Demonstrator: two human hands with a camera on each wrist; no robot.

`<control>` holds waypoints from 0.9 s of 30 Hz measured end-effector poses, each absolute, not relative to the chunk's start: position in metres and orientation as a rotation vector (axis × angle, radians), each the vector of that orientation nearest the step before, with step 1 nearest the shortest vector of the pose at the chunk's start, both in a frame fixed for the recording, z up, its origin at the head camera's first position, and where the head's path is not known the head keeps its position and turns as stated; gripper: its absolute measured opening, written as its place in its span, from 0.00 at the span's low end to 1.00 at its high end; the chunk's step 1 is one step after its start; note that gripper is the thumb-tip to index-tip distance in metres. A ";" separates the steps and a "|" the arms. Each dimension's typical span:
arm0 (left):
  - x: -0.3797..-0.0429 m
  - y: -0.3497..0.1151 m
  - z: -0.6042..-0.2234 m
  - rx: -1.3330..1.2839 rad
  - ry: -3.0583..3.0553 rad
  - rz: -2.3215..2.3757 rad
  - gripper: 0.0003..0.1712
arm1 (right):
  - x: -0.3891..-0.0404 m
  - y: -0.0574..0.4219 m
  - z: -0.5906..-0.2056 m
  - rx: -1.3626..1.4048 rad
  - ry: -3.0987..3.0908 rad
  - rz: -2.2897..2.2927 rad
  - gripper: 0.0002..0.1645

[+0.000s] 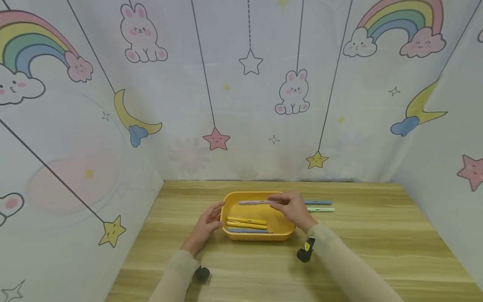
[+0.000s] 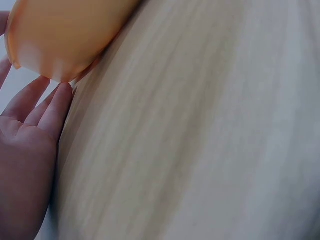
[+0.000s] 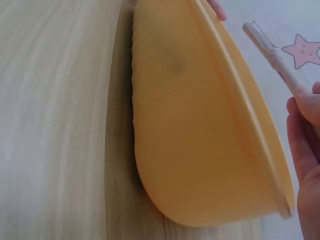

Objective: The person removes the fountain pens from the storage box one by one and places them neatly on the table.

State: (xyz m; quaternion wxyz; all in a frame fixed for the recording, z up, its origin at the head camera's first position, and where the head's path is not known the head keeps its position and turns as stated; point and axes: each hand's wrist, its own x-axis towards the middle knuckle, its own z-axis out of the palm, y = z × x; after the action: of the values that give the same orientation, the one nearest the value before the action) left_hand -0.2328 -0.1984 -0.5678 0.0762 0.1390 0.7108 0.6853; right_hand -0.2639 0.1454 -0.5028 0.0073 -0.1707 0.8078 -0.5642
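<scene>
A pale pink pen (image 1: 253, 202) is pinched between the thumb and fingers of my right hand (image 1: 293, 208), held over the far side of a yellow plastic bin (image 1: 258, 237). In the right wrist view the pen (image 3: 274, 59) slants up past the bin's rim, its clip end pointing away from the hand. My left hand (image 1: 205, 226) rests against the bin's left end, with fairly straight fingers (image 2: 56, 110) touching the wall. Inside the bin, two yellow pens (image 1: 247, 225) lie side by side, and a blue pen (image 1: 245, 231) lies along the near wall.
To the right of the bin, another blue pen (image 1: 318, 202) and a light green pen (image 1: 321, 209) lie on the wood-grain table (image 1: 256, 272), their left ends hidden by my right hand. A patterned white curtain (image 1: 249, 159) encloses the back and both sides.
</scene>
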 end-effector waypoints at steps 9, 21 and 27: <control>-0.233 -0.199 -0.567 0.413 2.156 2.046 0.39 | -0.262 0.153 -0.501 -0.467 2.528 -1.804 0.15; -0.233 -0.198 -0.566 0.424 2.143 2.049 0.39 | -0.262 0.182 -0.502 -0.438 2.567 -1.838 0.15; -0.231 -0.198 -0.566 0.387 2.134 2.055 0.39 | -0.260 0.204 -0.502 -0.393 2.564 -1.859 0.16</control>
State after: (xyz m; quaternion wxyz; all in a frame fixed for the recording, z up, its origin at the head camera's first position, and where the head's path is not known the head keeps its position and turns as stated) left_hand -0.2313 -0.1976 -0.5663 0.0771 0.1291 0.7121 0.6858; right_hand -0.2602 0.2038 -0.5022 -0.0249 -0.1232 0.8031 -0.5824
